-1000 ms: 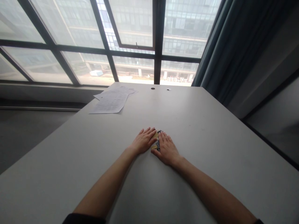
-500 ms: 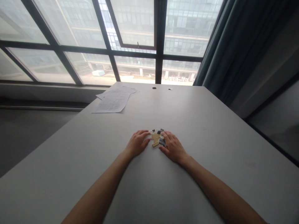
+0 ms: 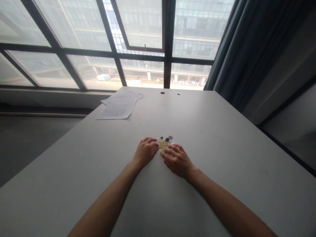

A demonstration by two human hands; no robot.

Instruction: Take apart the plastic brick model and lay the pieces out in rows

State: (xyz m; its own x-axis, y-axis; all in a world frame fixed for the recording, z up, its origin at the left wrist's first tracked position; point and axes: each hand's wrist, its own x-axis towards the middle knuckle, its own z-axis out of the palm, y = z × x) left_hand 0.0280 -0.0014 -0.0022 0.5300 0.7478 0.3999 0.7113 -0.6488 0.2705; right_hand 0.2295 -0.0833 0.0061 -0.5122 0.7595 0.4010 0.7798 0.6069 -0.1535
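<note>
A small cluster of studded toy bricks (image 3: 164,144), tan in the middle with white and dark grey pieces around it, lies low on the white table. At its left edge my left hand (image 3: 147,150) rests with curled fingers and thumb closed against the bricks. My right hand (image 3: 178,159) is bent over the near right side of the cluster, its fingers and thumb drawn together on the bricks. Those fingers hide the lower right pieces. A dark grey brick (image 3: 170,137) shows at the far right of the cluster.
Printed paper sheets (image 3: 118,107) lie overlapping at the table's far left. Two small round fittings, one a dark cable hole (image 3: 162,93), are set near the far edge. Large windows stand behind the table (image 3: 222,138), and a dark curtain (image 3: 237,59) hangs at the right.
My right hand has shifted left and toward me, over the near part of the bricks, with its fingers more curled. It now covers the dark grey piece there. My left hand has barely moved.
</note>
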